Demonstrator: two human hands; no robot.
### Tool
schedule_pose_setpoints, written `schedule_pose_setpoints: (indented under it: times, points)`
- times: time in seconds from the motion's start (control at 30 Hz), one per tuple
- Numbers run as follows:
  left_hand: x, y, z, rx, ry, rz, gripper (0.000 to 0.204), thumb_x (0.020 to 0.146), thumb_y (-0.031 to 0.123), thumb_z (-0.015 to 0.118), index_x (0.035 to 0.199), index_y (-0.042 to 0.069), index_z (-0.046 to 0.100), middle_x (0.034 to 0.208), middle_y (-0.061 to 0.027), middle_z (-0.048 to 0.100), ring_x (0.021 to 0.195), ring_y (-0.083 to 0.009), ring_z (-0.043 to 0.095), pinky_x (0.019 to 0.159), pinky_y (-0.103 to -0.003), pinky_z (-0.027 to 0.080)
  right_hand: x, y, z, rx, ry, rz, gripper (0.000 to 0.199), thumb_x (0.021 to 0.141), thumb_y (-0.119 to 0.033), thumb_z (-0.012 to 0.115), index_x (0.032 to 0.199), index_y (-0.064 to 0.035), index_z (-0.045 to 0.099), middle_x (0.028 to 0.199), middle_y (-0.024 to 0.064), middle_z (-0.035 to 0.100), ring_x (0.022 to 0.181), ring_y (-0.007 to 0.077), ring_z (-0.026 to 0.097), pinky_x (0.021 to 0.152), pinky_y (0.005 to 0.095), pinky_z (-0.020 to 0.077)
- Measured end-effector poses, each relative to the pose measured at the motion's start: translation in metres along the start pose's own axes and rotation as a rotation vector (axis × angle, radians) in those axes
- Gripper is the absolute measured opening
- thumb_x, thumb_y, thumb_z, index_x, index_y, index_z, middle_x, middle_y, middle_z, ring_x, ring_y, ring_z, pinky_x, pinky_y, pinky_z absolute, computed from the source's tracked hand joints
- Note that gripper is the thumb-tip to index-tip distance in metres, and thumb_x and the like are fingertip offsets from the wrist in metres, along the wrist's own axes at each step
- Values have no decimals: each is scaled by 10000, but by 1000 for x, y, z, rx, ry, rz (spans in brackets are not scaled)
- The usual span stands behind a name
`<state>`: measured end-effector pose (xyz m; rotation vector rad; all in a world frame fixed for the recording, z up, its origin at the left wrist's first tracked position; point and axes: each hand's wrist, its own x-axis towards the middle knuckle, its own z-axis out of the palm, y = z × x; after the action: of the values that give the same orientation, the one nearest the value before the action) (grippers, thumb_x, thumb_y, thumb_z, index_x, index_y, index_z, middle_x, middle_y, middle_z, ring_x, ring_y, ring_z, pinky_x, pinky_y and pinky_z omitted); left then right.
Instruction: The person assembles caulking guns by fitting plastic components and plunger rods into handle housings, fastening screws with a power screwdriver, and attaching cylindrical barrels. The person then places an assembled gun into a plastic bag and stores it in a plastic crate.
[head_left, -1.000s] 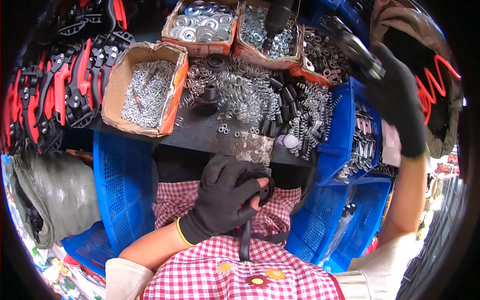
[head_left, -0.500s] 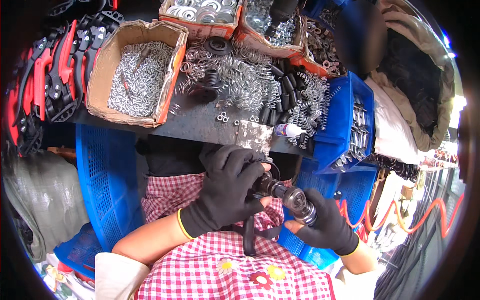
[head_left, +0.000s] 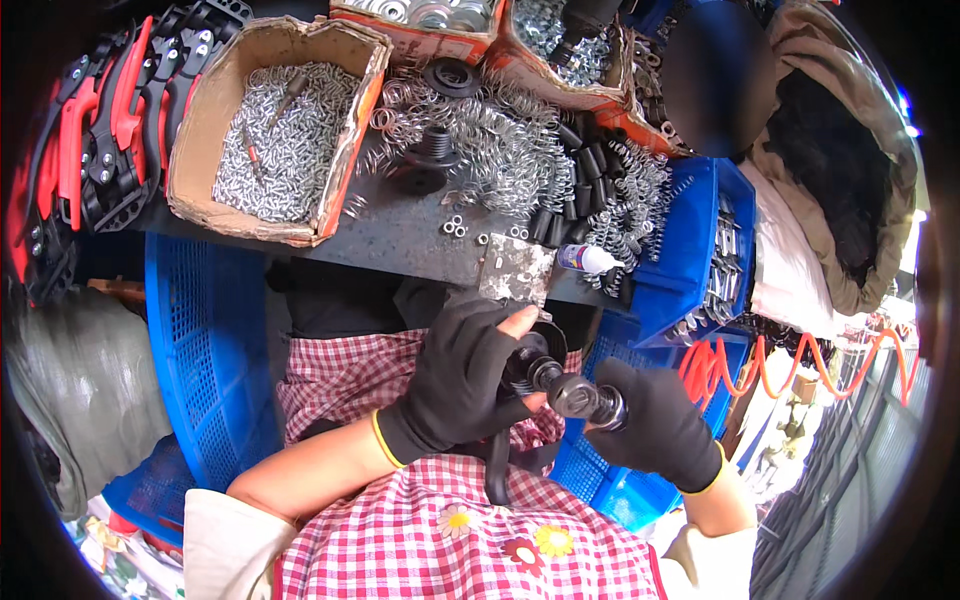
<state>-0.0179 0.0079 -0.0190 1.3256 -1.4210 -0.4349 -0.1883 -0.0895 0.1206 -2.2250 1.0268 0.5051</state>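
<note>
My left hand (head_left: 455, 365), in a black glove with bare thumb and fingertip, is closed round a black part with a round rim (head_left: 550, 335). A black tube (head_left: 497, 470) hangs below that hand, seemingly joined to the part. My right hand (head_left: 660, 425), gloved too, is wrapped round a metal air ratchet wrench (head_left: 577, 396). The wrench's socket end points left and meets the black part beside my left fingers. Its grip is hidden in my right palm. Both hands are over my checked apron (head_left: 400, 500), in front of the bench edge.
On the bench (head_left: 390, 240) stand a carton of rivet-like pieces (head_left: 285, 140), loose springs (head_left: 500, 150), black sleeves (head_left: 590, 180), a small white bottle (head_left: 588, 260) and a blue bin (head_left: 690, 240). Red-handled tools (head_left: 120, 120) pile at left. A coiled red hose (head_left: 780, 380) hangs at right.
The wrench and my right hand have shifted slightly left and up, and the wrench head has turned. My left hand has tilted a little, and the coiled hose has swung upward.
</note>
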Motion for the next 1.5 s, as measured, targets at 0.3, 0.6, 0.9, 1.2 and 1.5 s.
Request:
schedule_pose_setpoints:
  times: [0.3, 0.6, 0.9, 1.2, 1.5]
  points:
    - [-16, -2, 18, -105, 67, -73, 738, 807, 394, 730, 1320, -59, 455, 1094, -199, 555, 1029, -369, 542, 961, -510, 408, 2, 4, 5, -40, -6, 59, 300, 638, -126, 762, 907, -58, 650, 719, 168, 646, 656, 359, 656, 564, 397, 492]
    - [-16, -3, 22, -129, 64, -73, 780, 822, 417, 720, 1359, -48, 397, 1162, -213, 551, 1067, -379, 537, 973, -523, 392, 4, 13, 6, 135, -25, 62, 475, 641, -328, 840, 986, -71, 639, 673, 168, 640, 677, 386, 662, 572, 463, 508]
    - [-12, -15, 16, -94, -80, -70, 1016, 671, 454, 862, 1394, -15, 324, 1217, -190, 526, 1111, -363, 531, 981, -525, 392, 17, 23, -1, 18, -187, -62, 361, 678, -310, 805, 896, -82, 629, 615, 135, 605, 590, 370, 634, 507, 456, 474]
    - [-17, -10, 28, -155, 94, -108, 560, 757, 493, 753, 1086, 80, 564, 1055, -134, 547, 1013, -342, 548, 943, -533, 420, -15, -6, 45, 665, -138, 197, 352, 670, -189, 775, 972, -41, 670, 764, 136, 686, 676, 275, 697, 614, 358, 536]
    - [-10, -2, 23, -82, 69, -116, 634, 643, 351, 865, 1101, 57, 539, 1081, -148, 535, 1026, -337, 535, 968, -508, 406, -12, -11, -2, 594, -217, 184, 464, 709, -196, 766, 1103, -33, 585, 872, 147, 661, 761, 311, 672, 671, 399, 520]
